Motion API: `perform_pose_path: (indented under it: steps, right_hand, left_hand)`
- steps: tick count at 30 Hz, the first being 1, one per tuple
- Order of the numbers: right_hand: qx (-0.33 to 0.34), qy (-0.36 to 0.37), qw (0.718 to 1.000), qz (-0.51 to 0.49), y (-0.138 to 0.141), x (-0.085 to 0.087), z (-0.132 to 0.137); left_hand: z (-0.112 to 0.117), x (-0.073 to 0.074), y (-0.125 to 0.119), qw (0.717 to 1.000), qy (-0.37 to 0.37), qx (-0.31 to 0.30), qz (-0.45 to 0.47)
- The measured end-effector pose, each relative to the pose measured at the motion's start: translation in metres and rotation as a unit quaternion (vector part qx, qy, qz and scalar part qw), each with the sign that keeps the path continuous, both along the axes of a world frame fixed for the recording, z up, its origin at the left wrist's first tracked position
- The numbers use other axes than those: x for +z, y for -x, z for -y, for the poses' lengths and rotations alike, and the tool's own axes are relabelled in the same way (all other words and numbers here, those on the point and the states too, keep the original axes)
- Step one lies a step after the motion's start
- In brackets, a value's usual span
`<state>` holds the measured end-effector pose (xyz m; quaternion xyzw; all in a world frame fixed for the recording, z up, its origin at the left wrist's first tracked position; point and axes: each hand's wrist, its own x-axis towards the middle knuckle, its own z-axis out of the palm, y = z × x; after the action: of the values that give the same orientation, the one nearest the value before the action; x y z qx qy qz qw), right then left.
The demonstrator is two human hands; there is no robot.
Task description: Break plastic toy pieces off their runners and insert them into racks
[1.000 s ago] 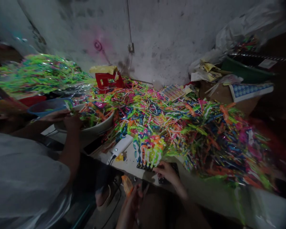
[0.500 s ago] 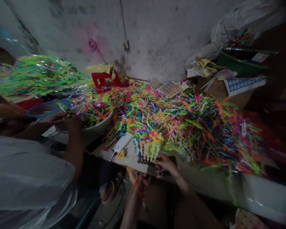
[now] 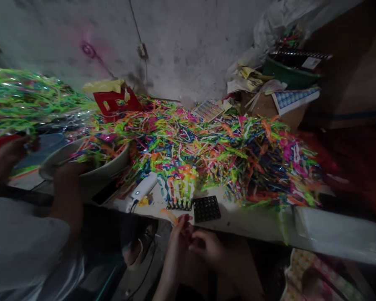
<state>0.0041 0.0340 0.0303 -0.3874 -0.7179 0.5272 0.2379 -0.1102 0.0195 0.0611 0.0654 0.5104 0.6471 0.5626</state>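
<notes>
My left hand (image 3: 181, 230) is closed on a thin orange plastic piece (image 3: 169, 216), which sticks out past the fingers toward the table edge. Close against it, my right hand (image 3: 208, 246) has its thumb and fingers pinched together; whatever lies between them is too small and dark to make out. Beyond the hands, a black tray with a grid of holes (image 3: 207, 209) lies on the table. Left of it, colourful plastic pieces (image 3: 180, 186) stand upright in a second black tray (image 3: 178, 205).
A large heap of colourful plastic pieces (image 3: 207, 146) covers the table. A white power bank (image 3: 143, 187) with a cable lies left of the trays. At left, a co-worker's arm (image 3: 67, 196) reaches into a white basin (image 3: 113, 164). A white packet (image 3: 338, 232) lies at right.
My right hand has come back from the black trays to my left hand, uncovering the grid tray. The view has turned right. The co-worker's hands have moved apart.
</notes>
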Motion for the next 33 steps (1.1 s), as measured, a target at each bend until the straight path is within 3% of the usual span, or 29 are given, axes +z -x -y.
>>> perform_pose_path:
  steps: [4,6,8,10,12,15,16,17,18,19,23,27,33]
  right_hand:
    - [-0.016,0.004,1.0,-0.015,-0.006,-0.001,-0.005]
    - [-0.011,0.018,1.0,-0.023,-0.011,-0.002,-0.007]
    - [-0.016,0.03,0.999,-0.03,-0.019,-0.005,-0.013]
    - [-0.049,0.045,0.997,-0.047,-0.027,-0.01,-0.025]
    - [-0.108,0.079,0.988,-0.079,-0.034,-0.014,-0.044]
    - [-0.172,0.142,0.965,-0.141,-0.036,-0.017,-0.077]
    - [-0.184,0.149,0.959,-0.158,-0.034,-0.017,-0.087]
    - [-0.189,0.147,0.956,-0.171,-0.032,-0.017,-0.095]
    - [-0.19,0.139,0.955,-0.181,-0.028,-0.017,-0.103]
    - [-0.188,0.132,0.955,-0.185,-0.025,-0.018,-0.108]
    - [-0.159,0.152,0.959,-0.18,-0.016,-0.029,-0.12]
    - [-0.155,0.161,0.96,-0.169,-0.016,-0.037,-0.121]
    - [-0.159,0.127,0.965,-0.166,-0.025,-0.034,-0.121]
  left_hand:
    - [0.002,0.015,-0.018,0.996,-0.007,-0.029,-0.079]
    - [0.001,0.013,-0.022,0.991,-0.02,-0.06,-0.115]
    - [-0.001,0.0,-0.022,0.979,-0.063,-0.095,-0.168]
    - [-0.003,-0.023,-0.019,0.945,-0.111,-0.124,-0.283]
    - [-0.005,-0.049,-0.015,0.861,-0.131,-0.149,-0.468]
    - [-0.001,-0.077,-0.013,0.652,-0.12,-0.222,-0.715]
    - [0.001,-0.08,-0.013,0.59,-0.117,-0.251,-0.758]
    - [0.003,-0.082,-0.015,0.546,-0.117,-0.277,-0.782]
    - [0.005,-0.081,-0.018,0.519,-0.121,-0.296,-0.793]
    - [0.008,-0.079,-0.021,0.505,-0.128,-0.309,-0.796]
    - [0.012,-0.071,-0.03,0.494,-0.142,-0.323,-0.795]
    - [0.01,-0.074,-0.034,0.492,-0.138,-0.324,-0.796]
    - [0.01,-0.076,-0.035,0.495,-0.143,-0.316,-0.797]
